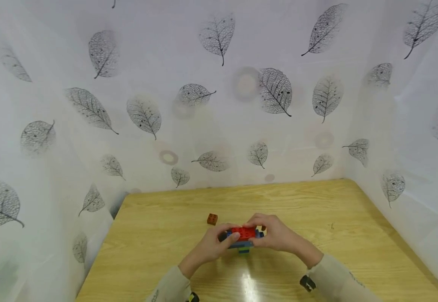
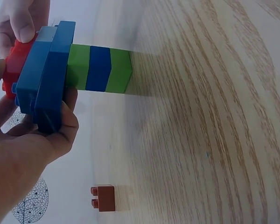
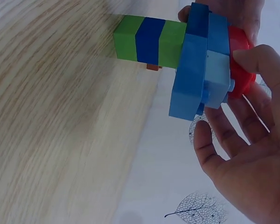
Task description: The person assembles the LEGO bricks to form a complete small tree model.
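A toy-brick build stands on the table with a narrow column [image 2: 98, 69] of green, blue and green bricks at its foot. Wider layers of blue bricks [image 3: 190, 77] lie across the column, one of them a paler blue. On top sits a red brick [image 1: 244, 233] with studs. My left hand [image 1: 210, 246] grips the build from the left, fingers around the end of the blue layers and thumb at the red brick. From the other side, my right hand [image 1: 276, 235] pinches the red brick, its thumb pressed on the brick's side.
A loose brown brick [image 1: 212, 219] lies on the wooden table [image 1: 158, 235], behind and left of the build. White curtains [image 1: 241, 126] with a leaf print hang along the table's back and sides.
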Motion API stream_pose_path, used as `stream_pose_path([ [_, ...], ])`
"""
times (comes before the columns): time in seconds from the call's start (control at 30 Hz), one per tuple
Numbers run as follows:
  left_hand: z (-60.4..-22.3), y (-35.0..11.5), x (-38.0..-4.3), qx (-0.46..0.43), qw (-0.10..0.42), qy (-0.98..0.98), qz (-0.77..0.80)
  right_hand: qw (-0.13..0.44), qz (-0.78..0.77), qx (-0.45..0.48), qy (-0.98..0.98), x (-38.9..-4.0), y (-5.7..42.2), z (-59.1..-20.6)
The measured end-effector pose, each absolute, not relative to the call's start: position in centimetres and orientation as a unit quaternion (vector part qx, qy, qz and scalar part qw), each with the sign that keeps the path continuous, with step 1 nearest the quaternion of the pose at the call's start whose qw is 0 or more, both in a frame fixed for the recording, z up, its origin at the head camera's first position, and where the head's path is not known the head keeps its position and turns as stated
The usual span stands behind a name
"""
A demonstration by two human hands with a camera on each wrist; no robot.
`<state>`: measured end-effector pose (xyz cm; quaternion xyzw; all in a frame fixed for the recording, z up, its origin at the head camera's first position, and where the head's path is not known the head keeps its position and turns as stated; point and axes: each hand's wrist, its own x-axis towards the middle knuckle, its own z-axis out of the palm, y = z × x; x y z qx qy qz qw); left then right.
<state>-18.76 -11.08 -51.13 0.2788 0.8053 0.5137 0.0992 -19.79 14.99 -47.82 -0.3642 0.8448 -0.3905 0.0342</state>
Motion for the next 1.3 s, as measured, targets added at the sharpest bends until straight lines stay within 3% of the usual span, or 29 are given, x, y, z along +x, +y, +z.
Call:
stream_pose_path([
  [0.27,-51.1,-11.1,-18.7,0.269,0.114,0.800,0.524,0.057,-0.404,-0.342,0.847,-19.7,15.4,-48.3],
  [0.87,-50.5,-11.7,-18.9,0.256,0.099,0.814,0.513,0.045,-0.432,-0.311,0.845,-19.3,15.2,-49.3],
  [1.13,-51.2,-14.4,-20.9,0.195,-0.009,0.836,0.513,0.056,-0.427,-0.297,0.852,-19.3,15.2,-49.2],
  [1.3,-52.3,-16.0,-22.0,0.162,-0.034,0.844,0.510,0.063,-0.430,-0.293,0.852,-19.4,15.2,-49.2],
])
